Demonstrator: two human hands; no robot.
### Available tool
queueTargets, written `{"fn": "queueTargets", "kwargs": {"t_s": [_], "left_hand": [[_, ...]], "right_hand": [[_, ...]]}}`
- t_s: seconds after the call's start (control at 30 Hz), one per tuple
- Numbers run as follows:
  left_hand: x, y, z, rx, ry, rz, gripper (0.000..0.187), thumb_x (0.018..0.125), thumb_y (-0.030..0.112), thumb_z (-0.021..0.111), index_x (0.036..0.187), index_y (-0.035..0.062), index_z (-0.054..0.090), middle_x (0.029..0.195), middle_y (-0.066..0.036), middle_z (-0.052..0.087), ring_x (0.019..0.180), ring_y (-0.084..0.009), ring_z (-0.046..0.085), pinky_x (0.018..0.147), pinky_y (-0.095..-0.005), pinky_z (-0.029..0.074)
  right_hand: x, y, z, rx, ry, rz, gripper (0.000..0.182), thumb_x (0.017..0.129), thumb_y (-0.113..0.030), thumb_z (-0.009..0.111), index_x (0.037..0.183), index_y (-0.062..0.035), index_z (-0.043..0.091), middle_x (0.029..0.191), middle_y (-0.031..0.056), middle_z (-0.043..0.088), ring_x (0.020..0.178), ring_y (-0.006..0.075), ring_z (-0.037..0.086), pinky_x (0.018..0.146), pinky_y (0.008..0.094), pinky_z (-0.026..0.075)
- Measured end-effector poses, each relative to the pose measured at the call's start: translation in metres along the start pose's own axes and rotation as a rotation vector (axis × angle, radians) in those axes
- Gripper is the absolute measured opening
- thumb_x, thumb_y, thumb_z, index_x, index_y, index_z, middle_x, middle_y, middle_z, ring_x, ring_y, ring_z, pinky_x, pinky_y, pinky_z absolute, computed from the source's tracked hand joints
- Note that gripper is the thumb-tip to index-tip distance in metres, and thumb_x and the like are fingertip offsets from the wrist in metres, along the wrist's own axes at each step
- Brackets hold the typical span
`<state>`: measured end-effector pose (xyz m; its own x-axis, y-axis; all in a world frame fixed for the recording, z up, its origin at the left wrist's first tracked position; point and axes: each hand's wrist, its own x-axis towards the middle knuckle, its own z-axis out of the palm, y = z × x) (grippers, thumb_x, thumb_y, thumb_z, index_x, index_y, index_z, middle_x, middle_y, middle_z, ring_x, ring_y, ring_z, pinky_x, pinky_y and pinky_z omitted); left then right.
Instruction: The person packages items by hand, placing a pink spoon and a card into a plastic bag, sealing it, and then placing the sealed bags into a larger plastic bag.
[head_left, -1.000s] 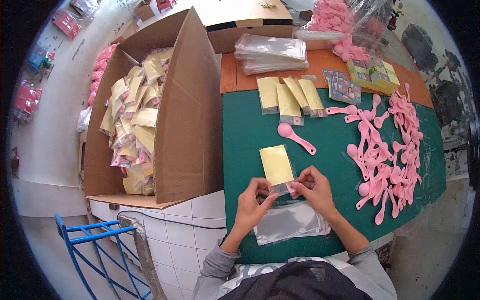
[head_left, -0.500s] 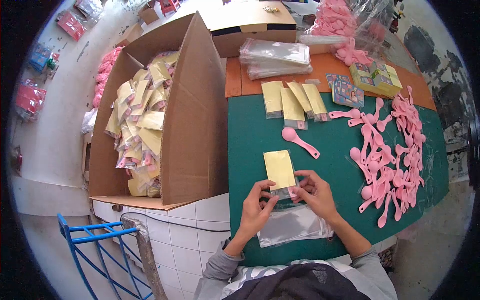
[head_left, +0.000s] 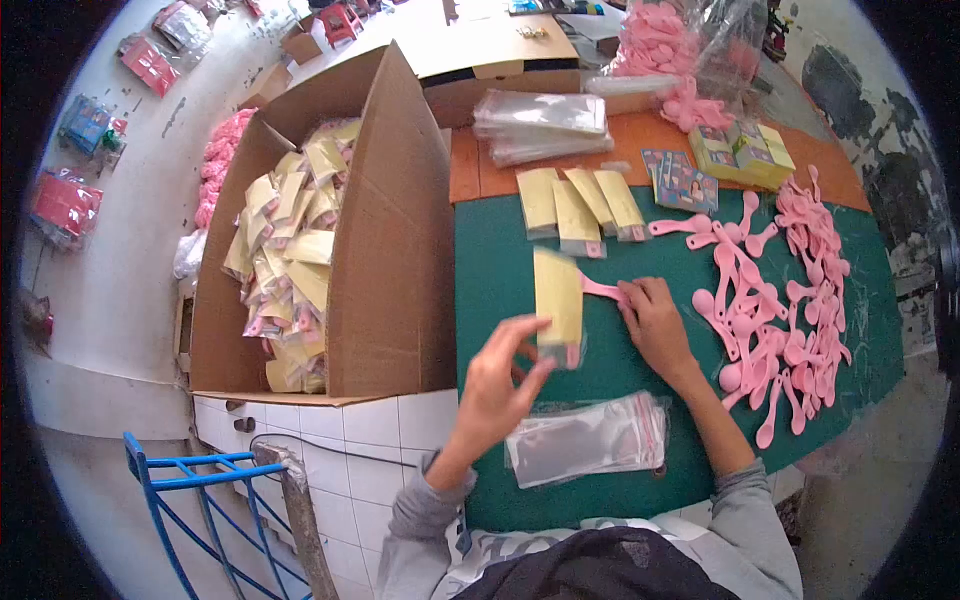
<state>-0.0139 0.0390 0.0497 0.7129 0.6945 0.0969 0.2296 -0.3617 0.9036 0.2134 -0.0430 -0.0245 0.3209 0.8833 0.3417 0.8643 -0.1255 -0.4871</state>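
Note:
My left hand (head_left: 500, 380) is at the lower left edge of a clear packet with a yellow card (head_left: 559, 300), fingers and thumb closing on it. The packet stands over the green tabletop, its top edge blurred, and a bit of pink shows at its bottom end. With my right hand (head_left: 655, 325) I pinch the handle end of a pink spoon (head_left: 600, 288). The spoon's bowl is hidden behind the packet. Nearer to me lies a stack of clear plastic bags (head_left: 580, 440), below both hands.
Several finished-looking yellow-card packets (head_left: 578, 215) lie farther back, beside printed cards (head_left: 680, 182) and card stacks (head_left: 740, 155). Loose pink spoons (head_left: 750, 330) heap on the right. A tall cardboard box (head_left: 395, 250) of packets stands left, near a blue metal rack (head_left: 200, 470).
The packet has moved up and away from the plastic bags in my left hand. My right hand has let go of it, reached forward and taken the spoon's handle.

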Motion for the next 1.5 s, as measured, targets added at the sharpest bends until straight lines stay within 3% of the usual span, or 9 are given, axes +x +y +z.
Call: {"fn": "queueTargets", "kwargs": {"t_s": [0.17, 0.37, 0.63, 0.87, 1.07, 1.17, 1.3, 1.43, 1.5], "left_hand": [[0.059, 0.015, 0.007, 0.223, 0.17, 0.228, 0.042, 0.079, 0.011, 0.068, 0.117, 0.0027, 0.053, 0.115, -0.016, 0.054, 0.087, -0.0213, 0.061, 0.072, -0.0347, 0.053], [0.014, -0.008, 0.058, 0.317, -0.418, 0.101, 0.027, 0.076, 0.022, 0.071, 0.093, 0.0063, 0.058, 0.092, -0.011, 0.056, 0.083, -0.0267, 0.061, 0.067, -0.0368, 0.05], [0.009, -0.026, 0.07, 0.179, -0.526, 0.026, 0.024, 0.073, 0.021, 0.071, 0.089, 0.0082, 0.059, 0.087, -0.008, 0.057, 0.077, -0.0261, 0.061, 0.063, -0.0366, 0.049], [0.0, -0.027, 0.079, 0.202, -0.419, 0.279, 0.017, 0.076, 0.016, 0.068, 0.085, 0.0057, 0.059, 0.079, -0.008, 0.059, 0.072, -0.0248, 0.063, 0.062, -0.0359, 0.049], [0.004, -0.029, 0.068, 0.054, -0.472, 0.162, 0.019, 0.077, 0.013, 0.067, 0.09, 0.0043, 0.056, 0.079, -0.009, 0.064, 0.074, -0.0262, 0.063, 0.063, -0.0364, 0.049], [0.005, -0.028, 0.064, 0.001, -0.478, 0.082, 0.018, 0.076, 0.01, 0.066, 0.089, 0.0037, 0.056, 0.081, -0.01, 0.066, 0.081, -0.0259, 0.064, 0.066, -0.0342, 0.05], [0.004, -0.027, 0.055, -0.166, -0.436, 0.07, 0.016, 0.08, 0.006, 0.064, 0.091, 0.0032, 0.054, 0.085, -0.009, 0.067, 0.085, -0.0238, 0.065, 0.072, -0.0331, 0.051], [-0.002, -0.037, 0.048, -0.54, -0.418, -0.082, 0.017, 0.084, 0.006, 0.062, 0.095, 0.0025, 0.049, 0.088, -0.009, 0.067, 0.085, -0.0175, 0.065, 0.073, -0.0297, 0.051], [-0.004, -0.039, 0.046, -0.648, -0.414, -0.184, 0.019, 0.085, 0.005, 0.061, 0.097, 0.0025, 0.048, 0.088, -0.01, 0.067, 0.085, -0.0144, 0.064, 0.073, -0.0272, 0.051]], "right_hand": [[0.01, 0.025, -0.047, 0.263, 0.021, 0.194, 0.021, 0.083, -0.017, 0.06, 0.094, 0.0009, 0.064, 0.073, 0.0124, 0.061, 0.063, 0.0216, 0.058, 0.061, 0.0327, 0.047], [0.017, 0.022, -0.131, 0.385, 0.288, 0.323, 0.02, 0.087, -0.021, 0.058, 0.09, -0.001, 0.063, 0.071, 0.0011, 0.056, 0.065, 0.0081, 0.05, 0.058, 0.0227, 0.04], [0.019, 0.008, -0.123, 0.595, 0.372, 0.267, 0.017, 0.091, -0.018, 0.056, 0.084, -0.0026, 0.059, 0.073, 0.0001, 0.055, 0.066, 0.0069, 0.05, 0.06, 0.0207, 0.041], [0.021, -0.007, -0.117, 0.636, 0.265, 0.292, 0.01, 0.087, -0.006, 0.058, 0.097, -0.0022, 0.058, 0.085, 0.0029, 0.061, 0.071, 0.0073, 0.056, 0.06, 0.02, 0.046], [0.02, -0.017, -0.122, 0.591, 0.103, 0.339, 0.012, 0.083, -0.003, 0.061, 0.094, -0.0023, 0.057, 0.077, 0.0039, 0.062, 0.067, 0.008, 0.058, 0.06, 0.0203, 0.047], [0.015, -0.017, -0.128, 0.582, -0.386, 0.224, 0.011, 0.081, -0.003, 0.062, 0.09, -0.0023, 0.057, 0.07, 0.0043, 0.062, 0.064, 0.0092, 0.061, 0.058, 0.0212, 0.047], [0.011, -0.017, -0.111, 0.345, -0.635, 0.153, 0.014, 0.077, -0.008, 0.065, 0.084, -0.001, 0.055, 0.067, 0.0095, 0.064, 0.059, 0.016, 0.064, 0.054, 0.0282, 0.047], [0.009, -0.01, -0.109, 0.295, -0.617, 0.137, 0.015, 0.078, -0.009, 0.065, 0.083, -0.0007, 0.054, 0.067, 0.01, 0.064, 0.059, 0.0145, 0.063, 0.054, 0.0269, 0.047], [0.013, -0.021, -0.111, 0.508, -0.4, 0.3, 0.013, 0.08, -0.007, 0.064, 0.084, -0.0003, 0.054, 0.068, 0.0082, 0.064, 0.06, 0.0118, 0.062, 0.054, 0.0244, 0.048]]}}
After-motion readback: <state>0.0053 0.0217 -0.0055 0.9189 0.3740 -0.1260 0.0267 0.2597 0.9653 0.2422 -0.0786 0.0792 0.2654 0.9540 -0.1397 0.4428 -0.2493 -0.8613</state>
